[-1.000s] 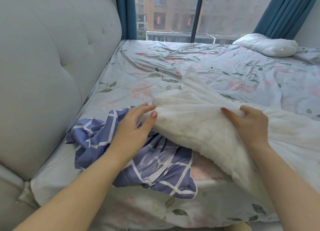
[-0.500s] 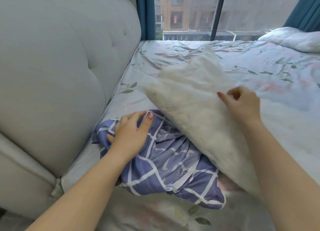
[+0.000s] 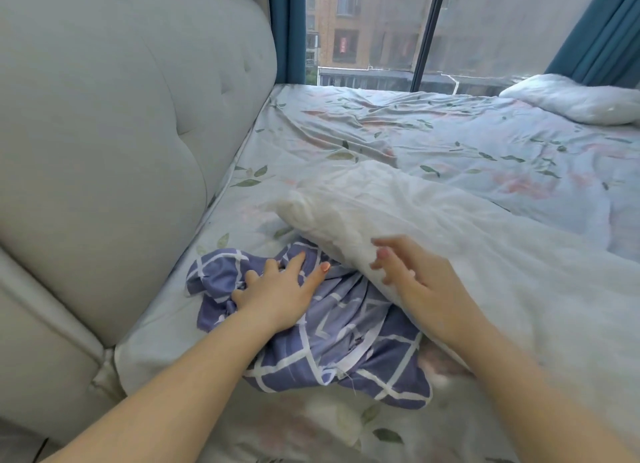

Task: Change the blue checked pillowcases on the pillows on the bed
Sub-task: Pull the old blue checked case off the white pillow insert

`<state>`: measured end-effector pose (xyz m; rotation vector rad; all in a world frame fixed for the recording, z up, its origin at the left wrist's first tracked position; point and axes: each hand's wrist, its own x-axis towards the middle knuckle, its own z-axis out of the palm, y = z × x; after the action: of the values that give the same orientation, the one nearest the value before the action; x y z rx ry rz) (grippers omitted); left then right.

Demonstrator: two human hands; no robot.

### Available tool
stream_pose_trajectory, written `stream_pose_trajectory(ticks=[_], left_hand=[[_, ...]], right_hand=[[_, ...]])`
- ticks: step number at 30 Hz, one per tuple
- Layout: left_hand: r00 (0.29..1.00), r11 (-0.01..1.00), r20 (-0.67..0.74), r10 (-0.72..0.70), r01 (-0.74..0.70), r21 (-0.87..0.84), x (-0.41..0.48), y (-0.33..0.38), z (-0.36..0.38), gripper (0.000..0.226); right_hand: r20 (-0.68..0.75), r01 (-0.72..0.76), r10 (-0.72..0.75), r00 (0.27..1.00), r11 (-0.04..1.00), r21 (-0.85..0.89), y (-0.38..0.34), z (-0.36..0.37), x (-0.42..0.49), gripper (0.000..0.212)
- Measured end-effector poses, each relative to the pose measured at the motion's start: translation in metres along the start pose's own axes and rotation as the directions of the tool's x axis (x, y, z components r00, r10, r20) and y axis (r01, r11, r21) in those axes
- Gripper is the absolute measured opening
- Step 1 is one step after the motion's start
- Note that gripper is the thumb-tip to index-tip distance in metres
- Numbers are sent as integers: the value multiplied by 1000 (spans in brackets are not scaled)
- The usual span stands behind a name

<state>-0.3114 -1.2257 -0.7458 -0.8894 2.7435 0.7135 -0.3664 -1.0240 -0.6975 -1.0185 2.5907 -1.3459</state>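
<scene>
The crumpled blue checked pillowcase (image 3: 332, 338) lies on the floral sheet near the bed's front left corner. My left hand (image 3: 277, 292) rests on its upper left part with fingers spread, the fingertips sunk a little into the folds. A bare white pillow (image 3: 398, 227) lies flat across the bed just right of it, with its near edge over the pillowcase. My right hand (image 3: 415, 282) sits at that near edge, blurred, with fingers loosely bent and holding nothing. A second bare white pillow (image 3: 571, 102) lies at the far right by the window.
A padded grey headboard (image 3: 121, 150) runs along the left side of the bed. The floral sheet (image 3: 450, 140) is rumpled across the middle. A large window and blue curtains (image 3: 602, 29) stand behind the bed.
My right hand has let go of the white pillow, which has dropped from its raised tilt onto the bed. My left hand has spread out over the checked pillowcase.
</scene>
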Motion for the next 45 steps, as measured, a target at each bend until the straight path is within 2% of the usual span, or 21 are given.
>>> stream_pose_trajectory(ticks=[2,4,6,8,11,14,16,17,19,20,22,24,27,30,34,38,41,43,45], left_hand=[[999,999,-20,34,-35,-34,1,-6,-7,75],[996,999,-82,34,-33,14,-2,-12,-14,69],[990,997,-139,-22,32,66,-3,-23,-17,68],[992,996,-100,-79,82,32,-3,-31,-17,78],[998,997,-9,-67,67,35,-6,-27,-7,91],[1000,999,-29,1,0,37,-11,-15,9,114],[1000,999,-9,24,-24,-34,-16,-9,14,116],[999,995,10,39,-38,-90,-20,-6,14,110],[996,974,58,64,-49,-223,-30,2,11,93],[993,956,85,80,-53,-290,-35,5,10,86],[986,912,139,94,-30,-408,-43,12,7,81],[977,859,180,117,-8,-512,-47,15,7,82],[967,722,191,169,11,-692,-53,19,3,72],[966,606,165,201,10,-795,-58,23,1,61],[954,506,147,261,-6,-862,-66,25,-3,59],[923,418,105,369,-64,-906,-71,28,-4,34],[930,380,-11,366,-160,-911,-76,31,-10,40],[926,385,-93,366,-242,-891,-77,31,-12,52],[929,376,-167,330,-292,-879,-75,30,-14,45]], right_hand=[[188,-16,49,981,985,-170,3,2,-21,50],[299,-28,127,946,949,-315,13,2,-34,61],[321,-93,227,920,919,-383,23,2,-42,73],[330,-140,293,897,898,-417,27,5,-46,80],[383,-176,351,854,889,-423,24,16,-49,66],[361,-240,334,871,929,-281,19,25,-44,58],[270,-345,341,900,938,-35,16,31,-38,59],[228,-412,376,898,900,140,13,35,-35,62],[221,-525,478,850,736,428,8,46,-29,77],[247,-561,513,822,655,506,7,51,-28,81],[275,-557,504,819,580,595,1,59,-29,70],[270,-540,506,819,524,659,-4,63,-31,65],[293,-524,509,810,403,750,1,60,-30,80],[378,-519,409,831,325,791,-1,44,-31,89],[462,-541,292,837,320,778,-7,29,-38,95],[514,-546,184,838,327,772,-13,16,-40,100],[527,-523,88,845,339,782,-17,7,-40,101],[496,-494,115,860,425,758,-20,3,-40,98],[376,-431,212,902,500,751,-19,-1,-37,90]])
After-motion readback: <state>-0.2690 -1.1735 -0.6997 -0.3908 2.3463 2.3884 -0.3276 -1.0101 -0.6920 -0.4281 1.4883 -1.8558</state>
